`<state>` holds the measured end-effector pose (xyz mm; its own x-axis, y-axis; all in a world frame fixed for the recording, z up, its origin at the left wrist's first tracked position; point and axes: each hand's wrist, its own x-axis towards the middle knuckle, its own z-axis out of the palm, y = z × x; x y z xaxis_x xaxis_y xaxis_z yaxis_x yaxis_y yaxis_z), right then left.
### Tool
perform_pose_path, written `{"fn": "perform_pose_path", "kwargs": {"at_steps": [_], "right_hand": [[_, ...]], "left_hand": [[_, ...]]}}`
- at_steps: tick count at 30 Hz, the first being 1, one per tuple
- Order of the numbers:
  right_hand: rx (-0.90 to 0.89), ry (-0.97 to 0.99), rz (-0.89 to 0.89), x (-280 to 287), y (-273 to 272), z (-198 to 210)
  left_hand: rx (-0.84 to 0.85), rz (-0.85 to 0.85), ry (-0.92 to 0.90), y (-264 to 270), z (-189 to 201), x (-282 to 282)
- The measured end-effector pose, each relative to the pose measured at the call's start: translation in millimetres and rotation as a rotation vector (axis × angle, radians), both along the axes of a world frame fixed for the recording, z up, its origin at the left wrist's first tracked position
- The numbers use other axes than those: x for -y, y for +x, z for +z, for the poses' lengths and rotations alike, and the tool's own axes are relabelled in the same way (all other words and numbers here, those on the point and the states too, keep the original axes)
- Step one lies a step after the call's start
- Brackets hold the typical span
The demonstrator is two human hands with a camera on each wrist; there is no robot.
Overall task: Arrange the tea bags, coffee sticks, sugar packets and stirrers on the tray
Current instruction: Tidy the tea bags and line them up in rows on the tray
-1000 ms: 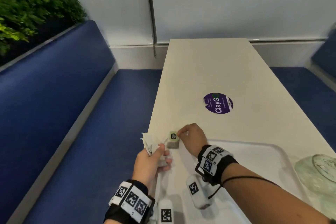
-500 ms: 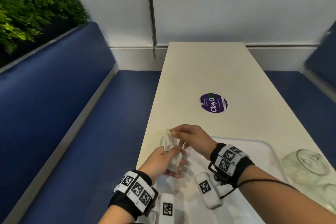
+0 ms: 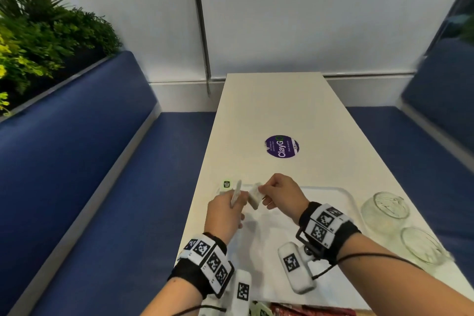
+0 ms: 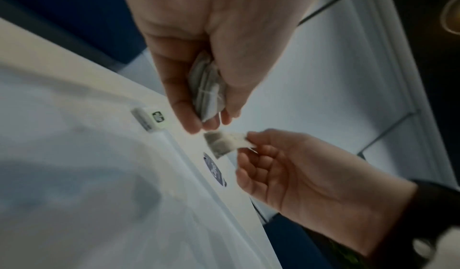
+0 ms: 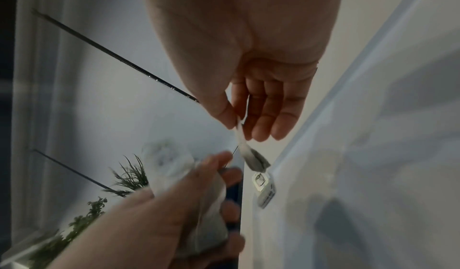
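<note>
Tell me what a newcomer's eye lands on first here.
The two hands meeting over the tray's far left corner: the left hand grips a bunch of tea bags, the right hand pinches a single tea bag. Beyond them, a purple round sticker marks the white table.

Cut off by the head view's bottom edge at 6 o'clock: red packets [image 3: 311,312], kind unreadable. Blurred at 4 o'clock: two jars [image 3: 389,209], contents unclear. Half hidden inside the left hand [image 4: 211,43]: a bunch of tea bags [image 4: 208,88], count impossible to tell. Too small to read: the tag [image 3: 226,184] on the bag at the tray [image 3: 341,192] corner.
</note>
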<state>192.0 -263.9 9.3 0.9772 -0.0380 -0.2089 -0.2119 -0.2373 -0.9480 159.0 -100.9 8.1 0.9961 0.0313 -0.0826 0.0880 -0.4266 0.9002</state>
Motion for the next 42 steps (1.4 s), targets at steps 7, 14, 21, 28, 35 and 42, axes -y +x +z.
{"fn": "perform_pose_path", "kwargs": {"at_steps": [7, 14, 21, 28, 35, 42], "right_hand": [[-0.051, 0.164, 0.024, -6.0, -12.6, 5.9], [-0.003, -0.001, 0.063, 6.9, -1.6, -9.6], [-0.191, -0.149, 0.074, 0.4, 25.6, -47.1], [-0.145, -0.187, -0.014, -20.8, 65.6, -52.0], [-0.128, -0.249, 0.036, -40.2, 93.1, -50.4], [-0.111, -0.224, 0.014, -38.4, 88.7, -47.5]], "left_hand": [[0.11, -0.151, 0.172, -0.1, 5.9, 20.2], [-0.131, 0.005, -0.089, 15.6, -1.6, 11.6], [-0.329, 0.171, -0.177, 29.0, -39.8, -12.7], [-0.296, 0.242, -0.174, 51.5, -51.1, -27.0], [-0.246, 0.248, -0.182, 59.3, -55.4, -31.0], [-0.349, 0.197, -0.549, 49.9, -37.4, -30.4]]}}
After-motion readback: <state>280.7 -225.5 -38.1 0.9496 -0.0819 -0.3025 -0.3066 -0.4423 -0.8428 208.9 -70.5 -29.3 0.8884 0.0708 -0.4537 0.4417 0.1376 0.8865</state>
